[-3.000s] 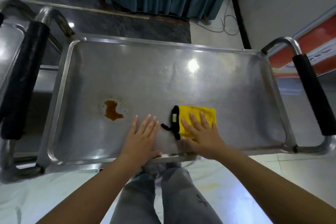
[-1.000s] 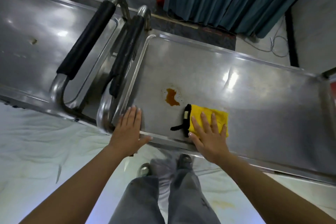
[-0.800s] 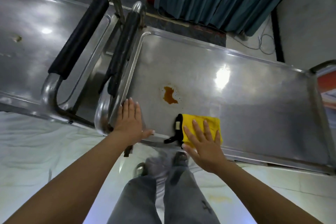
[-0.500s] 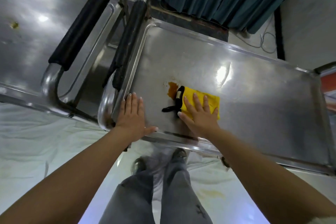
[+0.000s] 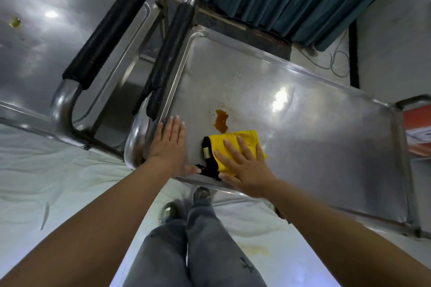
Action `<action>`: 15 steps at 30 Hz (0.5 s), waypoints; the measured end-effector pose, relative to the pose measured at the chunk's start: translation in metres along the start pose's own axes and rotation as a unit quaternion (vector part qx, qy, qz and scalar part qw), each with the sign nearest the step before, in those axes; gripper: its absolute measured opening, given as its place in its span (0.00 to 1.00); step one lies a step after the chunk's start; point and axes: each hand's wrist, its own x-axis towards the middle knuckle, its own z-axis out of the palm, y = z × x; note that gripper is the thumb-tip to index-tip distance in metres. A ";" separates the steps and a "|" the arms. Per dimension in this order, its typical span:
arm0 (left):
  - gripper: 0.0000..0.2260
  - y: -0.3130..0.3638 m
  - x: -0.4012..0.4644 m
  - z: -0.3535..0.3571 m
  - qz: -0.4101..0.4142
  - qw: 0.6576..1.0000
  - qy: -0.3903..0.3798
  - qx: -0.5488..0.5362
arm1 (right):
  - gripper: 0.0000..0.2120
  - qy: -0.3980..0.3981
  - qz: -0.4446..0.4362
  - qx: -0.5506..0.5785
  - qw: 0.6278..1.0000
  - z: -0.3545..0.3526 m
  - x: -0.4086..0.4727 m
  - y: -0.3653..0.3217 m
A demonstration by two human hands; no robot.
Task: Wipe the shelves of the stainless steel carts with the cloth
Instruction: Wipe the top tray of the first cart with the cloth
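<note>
Plainly the main risk is smearing: if the right hand (image 5: pixel 245 165) drives the yellow cloth (image 5: pixel 238 147) straight through the brown spill (image 5: pixel 221 121), the liquid could spread across the cart shelf (image 5: pixel 314 123) rather than lift off. The cloth's black strap (image 5: pixel 208 161) trails loose and might drag through the mess too. That hand lies flat on the cloth, fingers spread and straight, pressing rather than gripping; the cloth sits under its fingers, with the spill just beyond the fingertips, touching the cloth's far edge. The left hand (image 5: pixel 169 144) rests flat on the shelf by the rim corner, holding nothing, its thumb almost touching the strap.
</note>
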 end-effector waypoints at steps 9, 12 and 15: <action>0.58 0.002 -0.001 0.005 -0.004 0.999 0.038 -0.018 | 0.32 0.019 0.064 0.067 0.996 -0.034 0.067 -0.003; 0.58 0.005 -0.003 0.007 -0.012 0.996 0.080 -0.046 | 0.33 0.038 0.024 0.036 0.998 -0.015 0.030 0.001; 0.60 0.009 0.006 0.000 -0.008 0.993 0.105 -0.048 | 0.31 0.058 -0.014 0.002 0.998 0.002 -0.005 0.014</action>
